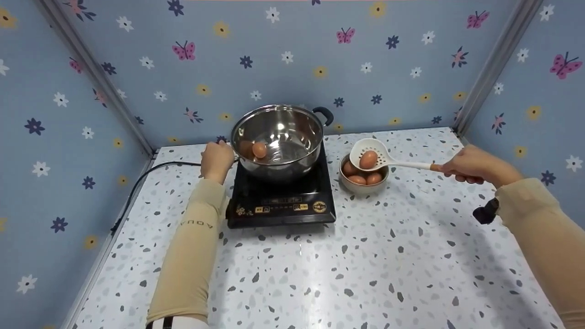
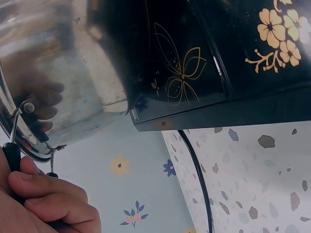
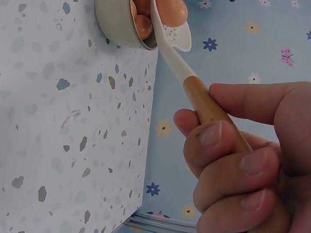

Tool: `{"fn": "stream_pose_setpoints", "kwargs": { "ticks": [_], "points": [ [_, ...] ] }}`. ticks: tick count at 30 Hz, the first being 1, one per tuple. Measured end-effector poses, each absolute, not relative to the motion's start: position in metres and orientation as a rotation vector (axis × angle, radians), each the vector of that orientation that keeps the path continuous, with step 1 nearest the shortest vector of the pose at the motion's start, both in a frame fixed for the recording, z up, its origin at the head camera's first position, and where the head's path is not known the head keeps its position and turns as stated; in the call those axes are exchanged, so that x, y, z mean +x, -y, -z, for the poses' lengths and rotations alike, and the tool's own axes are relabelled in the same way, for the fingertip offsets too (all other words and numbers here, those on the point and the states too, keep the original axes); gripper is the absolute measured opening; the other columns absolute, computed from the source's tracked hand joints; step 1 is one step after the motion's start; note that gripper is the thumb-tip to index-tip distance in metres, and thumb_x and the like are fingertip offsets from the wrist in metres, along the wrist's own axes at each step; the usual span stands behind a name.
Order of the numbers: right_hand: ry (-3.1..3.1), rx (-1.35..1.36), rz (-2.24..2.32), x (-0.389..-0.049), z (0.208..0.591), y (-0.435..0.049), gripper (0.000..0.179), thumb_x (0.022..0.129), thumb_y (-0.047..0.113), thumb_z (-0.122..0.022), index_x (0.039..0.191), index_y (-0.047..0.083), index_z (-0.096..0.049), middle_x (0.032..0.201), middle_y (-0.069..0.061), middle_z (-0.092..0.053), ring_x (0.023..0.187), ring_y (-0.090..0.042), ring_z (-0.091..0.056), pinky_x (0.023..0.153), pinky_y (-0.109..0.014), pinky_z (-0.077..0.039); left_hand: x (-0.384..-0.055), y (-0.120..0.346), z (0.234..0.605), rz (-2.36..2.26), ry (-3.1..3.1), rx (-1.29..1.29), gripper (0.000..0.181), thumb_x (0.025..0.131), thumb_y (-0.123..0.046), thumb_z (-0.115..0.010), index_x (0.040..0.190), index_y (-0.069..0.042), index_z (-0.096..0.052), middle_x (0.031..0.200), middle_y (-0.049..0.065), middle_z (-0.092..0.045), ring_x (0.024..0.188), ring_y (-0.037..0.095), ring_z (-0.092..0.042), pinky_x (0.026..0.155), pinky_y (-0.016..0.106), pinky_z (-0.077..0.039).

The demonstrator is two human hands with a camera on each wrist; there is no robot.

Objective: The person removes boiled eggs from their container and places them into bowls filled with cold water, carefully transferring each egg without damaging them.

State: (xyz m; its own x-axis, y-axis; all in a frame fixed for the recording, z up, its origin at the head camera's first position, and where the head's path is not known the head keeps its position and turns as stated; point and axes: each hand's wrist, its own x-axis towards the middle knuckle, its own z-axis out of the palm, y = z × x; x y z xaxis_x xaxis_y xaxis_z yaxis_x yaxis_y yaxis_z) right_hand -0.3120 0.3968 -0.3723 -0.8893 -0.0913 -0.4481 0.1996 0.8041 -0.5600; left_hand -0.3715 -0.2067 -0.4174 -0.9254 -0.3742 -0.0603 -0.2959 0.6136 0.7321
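Observation:
My left hand (image 1: pixel 216 161) grips the black side handle (image 2: pixel 12 156) of a steel pot (image 1: pixel 292 170), its fingers curled round it in the left wrist view. Inside the pot lies a brown egg (image 1: pixel 259 150) by the left wall, with its reflection beside it. My right hand (image 1: pixel 480 167) holds a white slotted spoon (image 1: pixel 387 157) by its wooden handle (image 3: pixel 206 103). One brown egg (image 1: pixel 368 159) rests in the spoon's head, just above a small bowl (image 1: pixel 364 188). Several more eggs (image 1: pixel 357 180) sit in that bowl, partly hidden under the spoon.
The pot stands on a black induction cooker (image 1: pixel 281 212), left of the bowl. A black cord (image 1: pixel 151 170) runs from the cooker to the left table edge. Flowered blue walls (image 1: pixel 292 59) enclose the speckled white table (image 1: pixel 365 274) at the back and sides.

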Motion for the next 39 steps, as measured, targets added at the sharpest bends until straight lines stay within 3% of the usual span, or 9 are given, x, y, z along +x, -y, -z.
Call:
{"fn": "stream_pose_setpoints", "kwargs": {
  "ticks": [8, 15, 18, 23, 30, 35, 39],
  "points": [
    [-2.578, 0.062, 0.821, -0.309, 0.374, -0.403, 0.029, 0.106, 0.029, -0.065, 0.101, 0.003, -0.077, 0.062, 0.002, -0.055, 0.052, -0.011, -0.043, 0.049, -0.029, -0.037, -0.37, 0.206, 0.418, 1.198, 2.728, 0.525, 0.057, 0.118, -0.031, -0.028, 0.136, 0.009, -0.065, 0.129, 0.029, -0.071, 0.122, 0.047, -0.068, 0.102, 0.061, -0.053],
    [-2.633, 0.037, 0.754, -0.305, 0.371, -0.402, 0.03, 0.105, 0.028, -0.066, 0.098, 0.001, -0.076, 0.06, 0.002, -0.054, 0.051, -0.012, -0.043, 0.049, -0.029, -0.037, -0.37, 0.206, 0.417, 1.213, 2.734, 0.545, 0.058, 0.117, -0.033, -0.027, 0.138, 0.008, -0.063, 0.133, 0.029, -0.069, 0.13, 0.047, -0.064, 0.11, 0.063, -0.05],
    [-2.661, 0.021, 0.716, -0.305, 0.367, -0.4, 0.03, 0.104, 0.028, -0.067, 0.098, -0.001, -0.076, 0.062, 0.001, -0.055, 0.052, -0.012, -0.045, 0.049, -0.03, -0.04, -0.369, 0.205, 0.417, 1.214, 2.735, 0.551, 0.057, 0.118, -0.033, -0.027, 0.137, 0.007, -0.064, 0.13, 0.028, -0.07, 0.126, 0.046, -0.066, 0.108, 0.062, -0.05],
    [-2.713, 0.011, 0.637, -0.304, 0.359, -0.393, 0.044, 0.103, 0.041, -0.07, 0.1, -0.002, -0.078, 0.065, -0.001, -0.06, 0.055, -0.014, -0.05, 0.052, -0.031, -0.043, -0.368, 0.204, 0.416, 1.221, 2.728, 0.572, 0.058, 0.118, -0.033, -0.026, 0.137, 0.007, -0.063, 0.124, 0.025, -0.072, 0.121, 0.045, -0.069, 0.107, 0.062, -0.052],
    [-2.776, -0.031, 0.517, -0.304, 0.352, -0.384, 0.053, 0.102, 0.051, -0.07, 0.096, -0.001, -0.077, 0.065, -0.002, -0.061, 0.053, -0.016, -0.051, 0.051, -0.031, -0.043, -0.37, 0.205, 0.416, 1.235, 2.74, 0.586, 0.059, 0.118, -0.033, -0.026, 0.144, 0.008, -0.06, 0.141, 0.03, -0.066, 0.14, 0.051, -0.058, 0.119, 0.073, -0.038],
    [-2.816, -0.048, 0.457, -0.303, 0.347, -0.377, 0.054, 0.103, 0.05, -0.069, 0.098, -0.003, -0.078, 0.066, -0.004, -0.062, 0.054, -0.018, -0.051, 0.051, -0.033, -0.044, -0.369, 0.205, 0.417, 1.203, 2.737, 0.552, 0.059, 0.118, -0.032, -0.026, 0.135, 0.008, -0.065, 0.133, 0.03, -0.069, 0.132, 0.05, -0.063, 0.113, 0.065, -0.048],
    [-2.849, -0.075, 0.405, -0.301, 0.341, -0.373, 0.056, 0.103, 0.05, -0.069, 0.098, -0.005, -0.08, 0.066, -0.006, -0.063, 0.057, -0.02, -0.053, 0.052, -0.034, -0.044, -0.368, 0.206, 0.417, 1.21, 2.732, 0.542, 0.058, 0.118, -0.032, -0.026, 0.133, 0.007, -0.066, 0.127, 0.029, -0.07, 0.128, 0.049, -0.064, 0.111, 0.064, -0.049]
  ]
}}
